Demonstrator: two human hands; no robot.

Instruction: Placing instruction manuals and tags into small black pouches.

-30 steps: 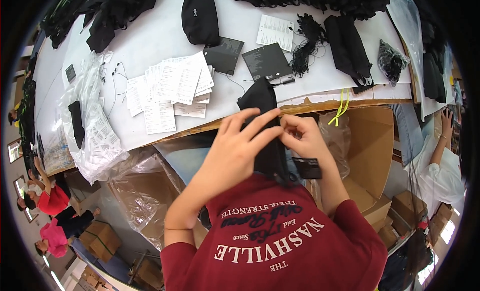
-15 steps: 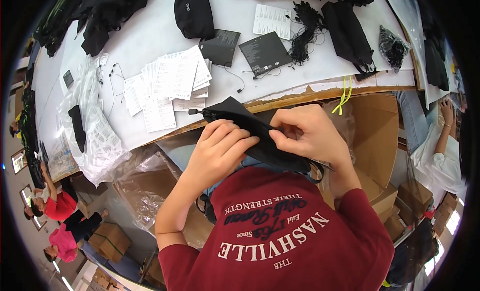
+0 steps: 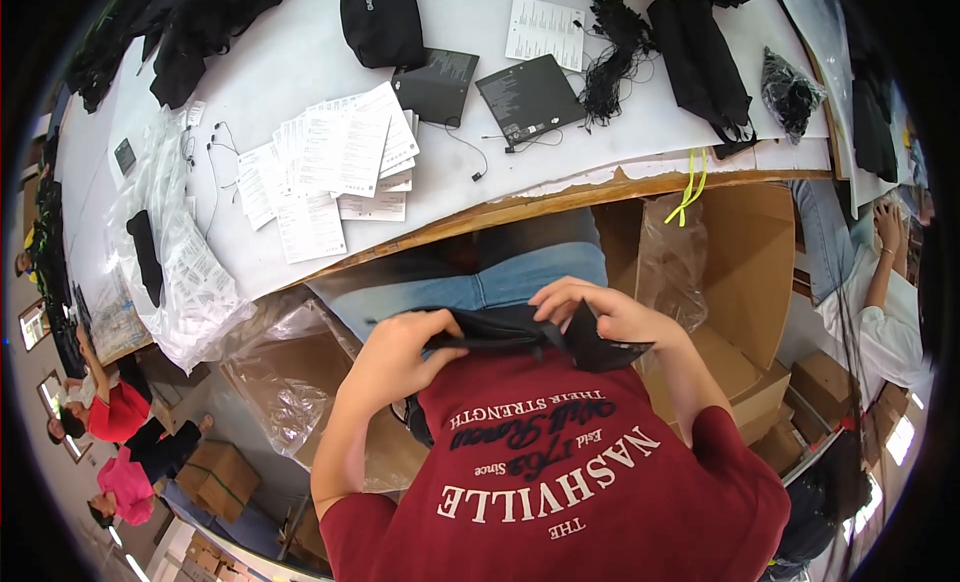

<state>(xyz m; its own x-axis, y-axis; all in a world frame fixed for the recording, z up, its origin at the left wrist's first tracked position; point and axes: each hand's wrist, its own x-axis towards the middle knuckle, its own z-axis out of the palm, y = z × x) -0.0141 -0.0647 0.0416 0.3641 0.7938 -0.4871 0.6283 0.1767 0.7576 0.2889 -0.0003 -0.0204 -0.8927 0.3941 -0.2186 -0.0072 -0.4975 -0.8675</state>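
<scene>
A black fabric pouch [image 3: 500, 327] stretches between my two hands, low over my lap and close to my shirt. My left hand [image 3: 395, 352] pinches its left end between thumb and fingers. On the right side, my right hand [image 3: 610, 312] grips the upper edge, where a dark flap hangs below the fingers. Part of the cloth is folded, and the fingertips of the right hand are partly hidden by it.
Ahead lies a white table [image 3: 540, 172] with a wooden front edge. On it are white printed sheets [image 3: 340, 147], dark cards [image 3: 530, 100], another black pouch [image 3: 383, 27], a bundle of black cords [image 3: 612, 62] and plastic wrap [image 3: 190, 282]. Right of my legs stands a cardboard box [image 3: 745, 272].
Both hands have drawn the pouch down toward my body, away from the table edge. The left hand has moved to its left end, and the pouch now lies more level.
</scene>
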